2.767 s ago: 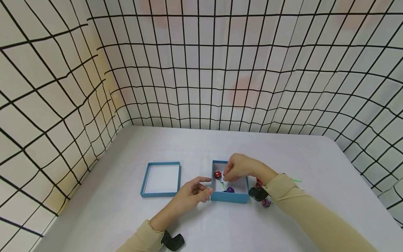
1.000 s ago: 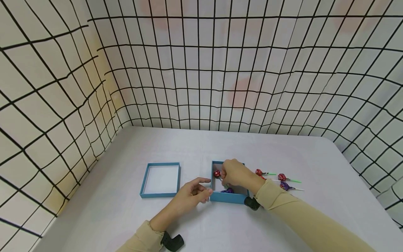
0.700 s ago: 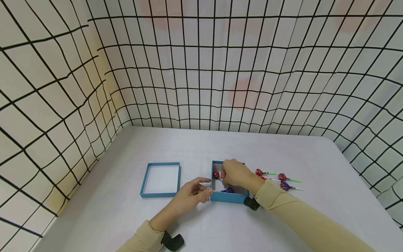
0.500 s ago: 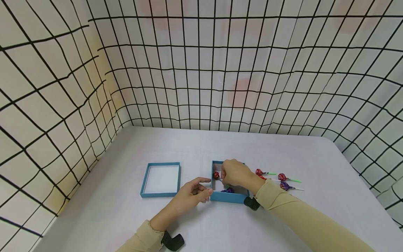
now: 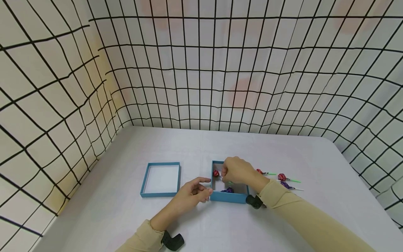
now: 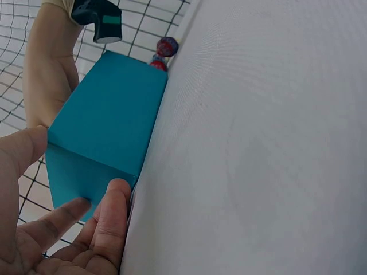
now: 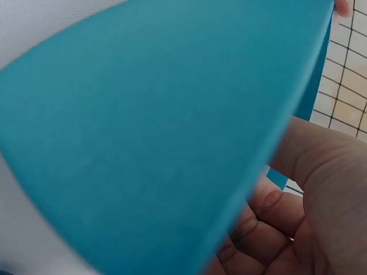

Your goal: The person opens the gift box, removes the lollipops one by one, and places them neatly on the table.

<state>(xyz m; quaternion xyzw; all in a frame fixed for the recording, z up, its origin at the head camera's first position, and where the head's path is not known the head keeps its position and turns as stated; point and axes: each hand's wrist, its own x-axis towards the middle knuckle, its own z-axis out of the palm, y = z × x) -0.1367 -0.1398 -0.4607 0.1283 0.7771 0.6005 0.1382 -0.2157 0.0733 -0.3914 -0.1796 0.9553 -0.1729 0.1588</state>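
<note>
A blue open-topped box [image 5: 228, 197] sits mid-table. My left hand [image 5: 192, 192] touches its left side, index finger straight and thumb near the front corner; the left wrist view shows fingertips against the blue wall [image 6: 109, 114]. Inside the box, my right hand [image 5: 239, 171] has curled fingers around the stick of a red lollipop [image 5: 216, 173]; its head shows left of the fingers and a green bit of stick to their right. A purple lollipop [image 5: 228, 190] lies along the box's front. In the right wrist view, the box wall [image 7: 160, 132] hides the fingertips of my right hand [image 7: 287, 217].
A shallow blue-rimmed lid [image 5: 160, 195] lies inside-up to the left. Right of the box are several lollipops, among them a red one [image 5: 281, 177] and a purple one [image 5: 287, 185], partly behind the right sleeve. Black grid netting [image 5: 201, 87] surrounds the white table [image 5: 189, 143].
My right hand has dipped deeper into the box, then risen slightly. The red lollipop's head has moved a little left and its stick has swung rightward. The left hand has stayed put.
</note>
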